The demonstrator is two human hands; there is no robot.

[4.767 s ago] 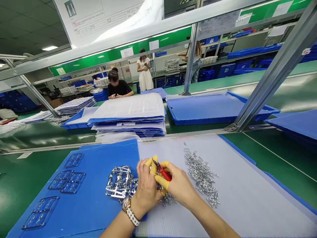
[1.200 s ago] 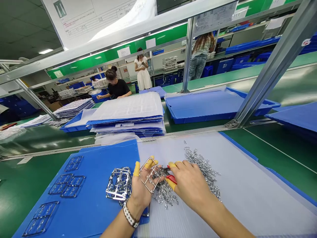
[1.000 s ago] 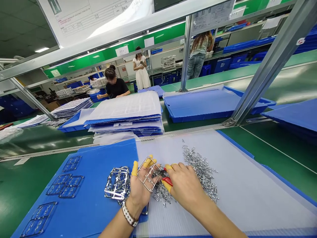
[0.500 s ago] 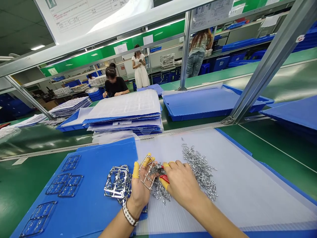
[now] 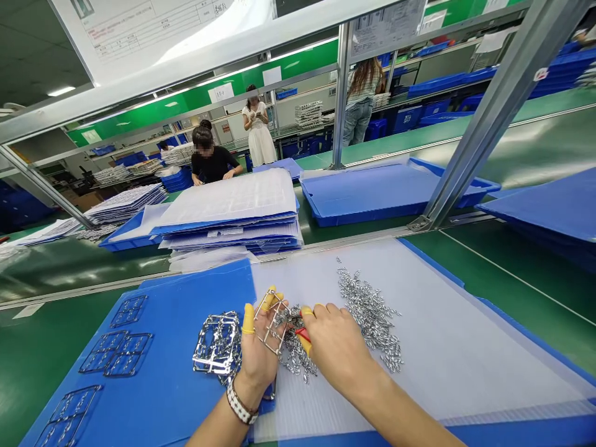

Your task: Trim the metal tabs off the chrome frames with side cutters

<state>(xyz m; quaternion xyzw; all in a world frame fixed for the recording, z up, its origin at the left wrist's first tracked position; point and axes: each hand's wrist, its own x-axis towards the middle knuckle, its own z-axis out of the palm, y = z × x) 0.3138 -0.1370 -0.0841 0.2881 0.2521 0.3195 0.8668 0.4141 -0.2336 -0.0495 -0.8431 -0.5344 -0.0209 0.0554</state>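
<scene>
My left hand (image 5: 257, 351), with yellow finger cots and a wristwatch, holds a shiny metal frame (image 5: 271, 320) tilted up over the white corrugated sheet (image 5: 447, 347). My right hand (image 5: 336, 349) is closed round red-handled cutters (image 5: 303, 334), whose tip meets the frame's right edge. Under both hands lies a small heap of cut silver parts (image 5: 294, 357). A longer heap of silver parts (image 5: 370, 313) spreads to the right. A stack of metal frames (image 5: 217, 344) rests on the blue sheet (image 5: 158, 366) just left of my left hand.
Empty dark frames (image 5: 116, 354) lie on the blue sheet at left. Beyond are a stack of white and blue sheets (image 5: 233, 211), a blue tray (image 5: 391, 192) and a slanted metal post (image 5: 484, 118). A seated person (image 5: 210, 162) and two standing people (image 5: 256, 127) work farther back.
Since 4.8 s ago my left hand has picked up a metal frame and holds it up. Over the last second both hands stay together, the cutters working at the frame's edge.
</scene>
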